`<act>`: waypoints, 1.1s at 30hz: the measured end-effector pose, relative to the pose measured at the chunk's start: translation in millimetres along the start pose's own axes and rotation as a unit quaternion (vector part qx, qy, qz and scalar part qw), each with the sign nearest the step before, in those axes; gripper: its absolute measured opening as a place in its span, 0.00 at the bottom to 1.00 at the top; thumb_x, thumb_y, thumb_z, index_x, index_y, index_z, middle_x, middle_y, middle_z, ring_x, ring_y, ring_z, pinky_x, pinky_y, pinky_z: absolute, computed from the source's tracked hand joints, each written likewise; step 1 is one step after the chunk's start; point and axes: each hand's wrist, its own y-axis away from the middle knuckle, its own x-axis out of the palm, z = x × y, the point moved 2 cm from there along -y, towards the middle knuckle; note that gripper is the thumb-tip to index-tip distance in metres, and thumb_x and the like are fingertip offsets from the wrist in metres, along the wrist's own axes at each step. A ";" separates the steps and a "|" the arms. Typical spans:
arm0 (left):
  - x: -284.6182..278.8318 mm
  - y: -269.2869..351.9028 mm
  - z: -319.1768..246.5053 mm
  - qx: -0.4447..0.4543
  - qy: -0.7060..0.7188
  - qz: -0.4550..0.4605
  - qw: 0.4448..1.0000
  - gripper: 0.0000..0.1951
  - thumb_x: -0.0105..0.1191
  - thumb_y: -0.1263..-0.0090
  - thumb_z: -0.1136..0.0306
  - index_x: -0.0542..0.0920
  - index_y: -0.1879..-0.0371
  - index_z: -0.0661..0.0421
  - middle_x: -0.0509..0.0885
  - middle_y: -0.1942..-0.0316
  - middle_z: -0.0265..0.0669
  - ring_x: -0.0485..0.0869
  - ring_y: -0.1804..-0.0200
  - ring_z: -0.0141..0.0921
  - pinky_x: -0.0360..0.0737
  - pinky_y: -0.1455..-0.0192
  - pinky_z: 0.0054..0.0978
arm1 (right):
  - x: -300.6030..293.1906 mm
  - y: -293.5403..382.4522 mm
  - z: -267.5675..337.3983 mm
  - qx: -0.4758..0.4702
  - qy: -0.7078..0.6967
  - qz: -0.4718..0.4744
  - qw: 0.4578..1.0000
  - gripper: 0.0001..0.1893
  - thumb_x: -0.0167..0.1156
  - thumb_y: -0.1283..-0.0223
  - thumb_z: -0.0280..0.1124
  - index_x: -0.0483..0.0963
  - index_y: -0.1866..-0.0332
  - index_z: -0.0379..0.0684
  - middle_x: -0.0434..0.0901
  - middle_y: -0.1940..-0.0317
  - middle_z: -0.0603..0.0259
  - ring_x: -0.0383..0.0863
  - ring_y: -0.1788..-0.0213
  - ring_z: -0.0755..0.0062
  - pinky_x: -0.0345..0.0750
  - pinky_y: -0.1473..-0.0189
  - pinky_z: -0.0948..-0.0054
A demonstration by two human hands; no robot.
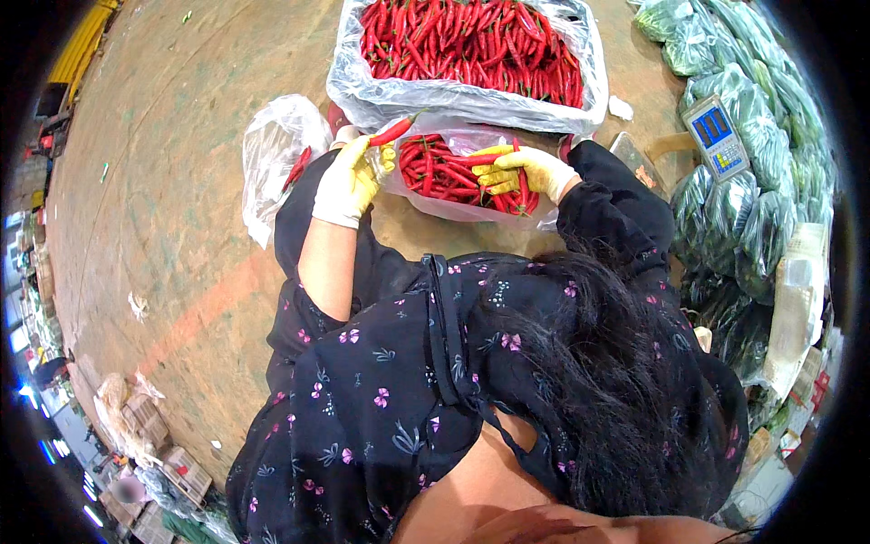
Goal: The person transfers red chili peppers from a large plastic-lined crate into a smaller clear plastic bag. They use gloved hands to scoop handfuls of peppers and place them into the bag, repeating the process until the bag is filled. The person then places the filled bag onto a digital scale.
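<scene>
My left hand (353, 173), in a yellow and white glove, grips a red chili pepper (394, 131) by one end, its green stem pointing up and right. My right hand (527, 170), gloved alike, is over the right part of an open plastic bag (452, 209) of red chilies, with chilies between and under its fingers. Beyond the bag stands a large crate lined with clear plastic (469, 102), heaped with red chilies (469, 47). Another clear plastic bag (282, 143) lies left of my left hand, with a few red chilies (298, 168) at its right side.
A digital scale display (717, 136) stands at the right, near a metal scale platform (632, 160). Stacked plastic bags of green vegetables (768, 129) line the right side. Cardboard boxes (146, 418) sit at the lower left. A white scrap (620, 107) lies beside the crate.
</scene>
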 end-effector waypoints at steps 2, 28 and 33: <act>1.0 -0.8 -0.2 0.000 0.003 0.004 1.000 0.17 0.57 0.31 0.66 0.74 0.47 0.59 0.80 0.55 0.46 0.81 0.55 0.43 0.80 0.51 0.38 | 1.7 1.2 0.2 -0.001 -0.022 0.016 1.000 0.28 0.57 0.36 0.35 0.63 0.32 0.39 0.77 0.44 0.51 0.79 0.44 0.61 0.77 0.43 0.59; 19.3 13.7 -5.6 0.016 -0.049 0.069 0.996 0.16 0.55 0.30 0.63 0.73 0.48 0.54 0.81 0.51 0.43 0.82 0.54 0.39 0.80 0.52 0.34 | 47.4 -27.1 3.4 0.110 0.581 -0.109 0.799 0.40 0.65 0.55 0.39 0.63 0.32 0.45 0.75 0.42 0.50 0.74 0.40 0.57 0.70 0.40 0.69; 32.3 31.0 -15.5 0.032 -0.249 -0.102 0.963 0.08 0.57 0.32 0.66 0.81 0.60 0.57 0.80 0.70 0.28 0.76 0.68 0.22 0.72 0.65 0.20 | -35.8 -30.2 -2.2 -0.106 0.610 -0.241 0.748 0.40 0.66 0.56 0.38 0.62 0.32 0.41 0.77 0.46 0.45 0.76 0.43 0.51 0.72 0.41 0.66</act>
